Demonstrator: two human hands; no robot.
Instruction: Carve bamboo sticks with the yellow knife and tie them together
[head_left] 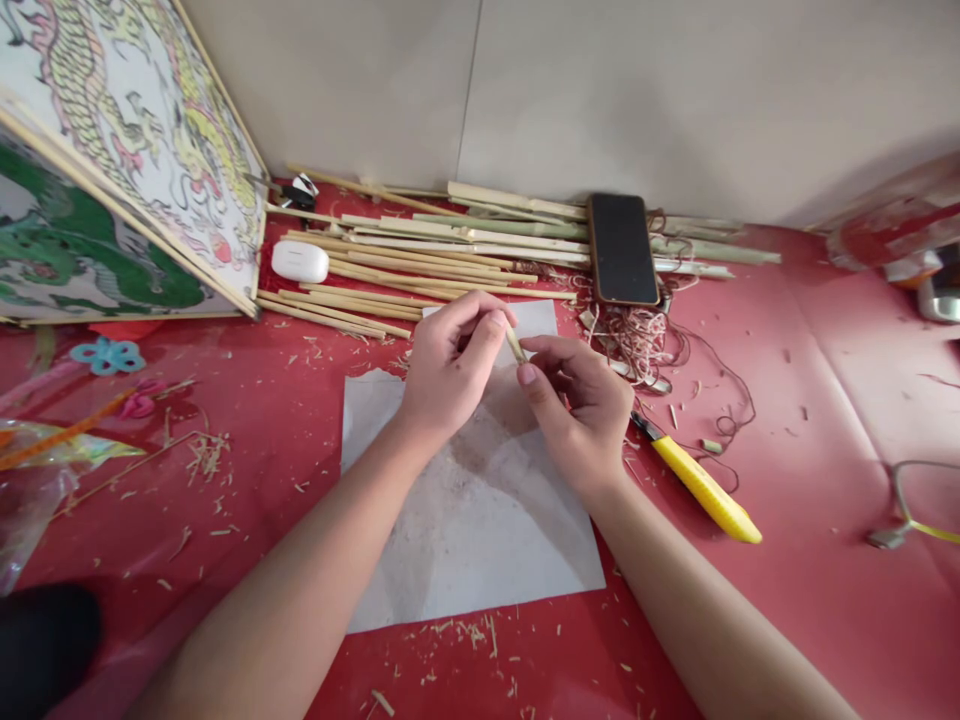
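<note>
A short pale bamboo piece [515, 344] runs between my two hands, above a white sheet of paper [480, 540]. My left hand [457, 355] is closed with thumb and fingers pinched on its upper end. At the lower end, the thumb and forefinger of my right hand [574, 405] pinch it too. Most of the piece is covered by fingers. To the right of my right hand lies a yellow-handled cutter [705, 488], its dark tip near my wrist. Behind the hands, bamboo strips [420, 262] lie in rows along the wall.
A phone [622, 250] rests on the strips beside tangled reddish string [637, 340]. A white earbud case [300, 261] sits at the left, near a dragon-painted panelled frame [142, 150]. Wood shavings are scattered over the red tabletop [810, 600]. A cable [896, 530] lies far right.
</note>
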